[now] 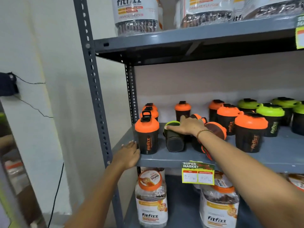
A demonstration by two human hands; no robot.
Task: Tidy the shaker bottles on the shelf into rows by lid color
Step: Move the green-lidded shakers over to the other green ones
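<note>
On the grey middle shelf (279, 153) stand black shaker bottles. Orange-lidded ones line the left (146, 135) and centre (250, 132); green-lidded ones (270, 118) cluster at the far right. A green-lidded bottle (174, 139) lies on its side with its base toward me. My right hand (185, 125) rests on top of it, fingers spread over its lid end. Another orange-lidded bottle (217, 129) lies tipped under my right wrist. My left hand (129, 153) lies flat on the shelf's front left corner, touching the base of the nearest orange-lidded bottle.
The shelf's slotted grey upright (95, 96) stands just left of my left hand. Large Fitfizz jars fill the shelf above (136, 14) and the shelf below (152, 199). A yellow price tag (198, 173) hangs from the shelf's front edge. A white wall with a cable is at left.
</note>
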